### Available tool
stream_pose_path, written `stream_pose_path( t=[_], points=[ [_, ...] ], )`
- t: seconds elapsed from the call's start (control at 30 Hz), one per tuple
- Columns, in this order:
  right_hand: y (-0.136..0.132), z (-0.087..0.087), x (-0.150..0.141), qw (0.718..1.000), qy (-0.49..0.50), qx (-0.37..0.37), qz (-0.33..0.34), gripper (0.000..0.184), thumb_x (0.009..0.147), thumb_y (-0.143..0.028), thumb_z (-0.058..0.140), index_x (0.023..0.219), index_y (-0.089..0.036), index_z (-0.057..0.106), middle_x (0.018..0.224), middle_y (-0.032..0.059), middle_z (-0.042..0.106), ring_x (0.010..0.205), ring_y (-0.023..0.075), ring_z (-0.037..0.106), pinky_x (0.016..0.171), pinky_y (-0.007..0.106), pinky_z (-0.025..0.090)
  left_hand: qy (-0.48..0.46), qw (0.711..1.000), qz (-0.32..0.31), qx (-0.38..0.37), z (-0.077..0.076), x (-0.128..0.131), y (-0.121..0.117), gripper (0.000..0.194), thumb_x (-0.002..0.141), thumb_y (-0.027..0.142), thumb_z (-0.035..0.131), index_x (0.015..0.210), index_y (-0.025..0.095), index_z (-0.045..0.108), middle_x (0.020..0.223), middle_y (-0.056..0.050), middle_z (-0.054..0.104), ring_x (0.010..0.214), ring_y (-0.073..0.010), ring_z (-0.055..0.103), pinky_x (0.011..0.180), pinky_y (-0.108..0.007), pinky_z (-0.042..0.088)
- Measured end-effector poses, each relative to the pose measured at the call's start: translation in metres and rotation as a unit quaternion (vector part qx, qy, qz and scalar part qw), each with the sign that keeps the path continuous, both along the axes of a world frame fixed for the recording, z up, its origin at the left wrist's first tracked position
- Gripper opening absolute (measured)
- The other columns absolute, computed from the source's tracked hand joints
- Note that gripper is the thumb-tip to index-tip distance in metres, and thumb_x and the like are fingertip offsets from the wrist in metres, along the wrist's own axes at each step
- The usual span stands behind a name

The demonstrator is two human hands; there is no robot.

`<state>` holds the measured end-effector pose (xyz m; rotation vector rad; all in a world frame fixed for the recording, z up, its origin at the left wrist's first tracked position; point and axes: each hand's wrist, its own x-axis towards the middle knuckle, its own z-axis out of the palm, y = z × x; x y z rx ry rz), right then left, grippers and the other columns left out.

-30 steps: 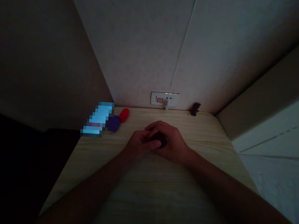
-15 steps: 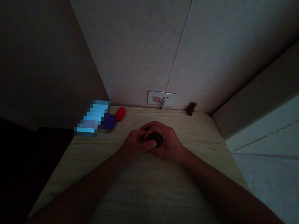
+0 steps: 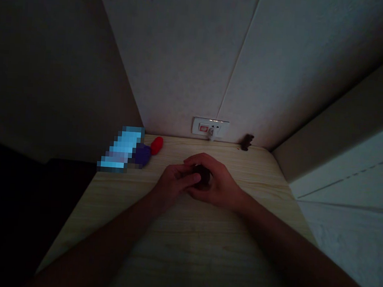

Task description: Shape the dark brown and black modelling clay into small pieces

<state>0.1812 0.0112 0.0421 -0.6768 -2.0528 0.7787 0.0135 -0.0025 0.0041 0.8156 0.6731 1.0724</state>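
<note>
Both hands meet around a dark brown lump of modelling clay [image 3: 203,174] above the wooden tabletop, near its middle. My left hand [image 3: 175,181] is closed on the lump's left side, its thumb pressed across the near face. From the right, my right hand [image 3: 217,180] cups the same lump with curled fingers. Part of the clay is hidden behind fingers and thumb. Towards the back left lie a red lump [image 3: 157,145] and a purple lump [image 3: 142,156], side by side.
A pixelated bright blue phone-like shape [image 3: 122,149] lies at the left edge of the wooden table [image 3: 177,252]. Against the back wall sits a small dark brown notched piece [image 3: 247,142]. A wall socket [image 3: 210,127] holds a plug. A pale cabinet [image 3: 348,159] borders the right side.
The dark brown lump has turned slightly within the hands, and the right fingers have shifted around it. The whole view has tilted a little; the other things lie as before.
</note>
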Motion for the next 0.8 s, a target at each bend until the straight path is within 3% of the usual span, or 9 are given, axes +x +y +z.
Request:
stream_pose_path(
  t=[0.07, 0.17, 0.37, 0.57, 0.8],
  points=[
    [-0.001, 0.008, 0.008, 1.0, -0.016, -0.009, 0.023, 0.058, 0.075, -0.021, 0.084, 0.129, -0.02, 0.062, 0.117, 0.0097, 0.07, 0.103, 0.0223, 0.07, 0.09, 0.036, 0.058, -0.023, 1.0, -0.012, -0.007, 0.001, -0.001, 0.001, 0.03, 0.068, 0.03, 0.092, 0.092, 0.015, 0.084, 0.088, -0.009, 0.081, 0.074, -0.0186, 0.074, 0.073, -0.029, 0.057],
    [-0.006, 0.013, 0.023, 0.999, -0.033, -0.014, 0.026, 0.055, 0.081, -0.022, 0.082, 0.133, -0.022, 0.063, 0.119, 0.0093, 0.072, 0.105, 0.0226, 0.07, 0.093, 0.039, 0.058, -0.033, 0.999, -0.037, 0.015, 0.003, -0.002, 0.001, 0.034, 0.07, 0.03, 0.091, 0.099, 0.015, 0.083, 0.095, -0.011, 0.081, 0.081, -0.0198, 0.075, 0.077, -0.03, 0.056],
    [-0.023, 0.001, 0.035, 0.999, 0.009, -0.011, -0.039, 0.053, 0.082, -0.024, 0.085, 0.132, -0.026, 0.067, 0.123, 0.0103, 0.074, 0.111, 0.0235, 0.071, 0.099, 0.042, 0.059, -0.003, 0.994, -0.089, 0.069, 0.002, -0.002, 0.0, 0.037, 0.076, 0.033, 0.088, 0.108, 0.015, 0.081, 0.098, -0.011, 0.08, 0.088, -0.0199, 0.072, 0.078, -0.028, 0.053],
    [-0.027, -0.008, 0.033, 0.995, 0.055, 0.065, -0.06, 0.048, 0.078, -0.025, 0.089, 0.123, -0.027, 0.071, 0.114, 0.0094, 0.077, 0.107, 0.0245, 0.073, 0.093, 0.042, 0.062, 0.039, 0.995, -0.061, 0.066, -0.002, -0.004, 0.0, 0.035, 0.069, 0.034, 0.093, 0.097, 0.015, 0.083, 0.088, -0.01, 0.082, 0.078, -0.0202, 0.075, 0.075, -0.029, 0.056],
    [-0.03, -0.008, 0.034, 0.994, 0.026, 0.077, -0.067, 0.057, 0.081, -0.022, 0.086, 0.134, -0.023, 0.065, 0.118, 0.0119, 0.073, 0.1, 0.0214, 0.071, 0.081, 0.034, 0.063, 0.081, 0.995, -0.021, 0.06, -0.001, -0.006, 0.0, 0.033, 0.067, 0.026, 0.093, 0.098, 0.018, 0.084, 0.091, -0.009, 0.084, 0.082, -0.023, 0.079, 0.076, -0.031, 0.062]
  ],
)
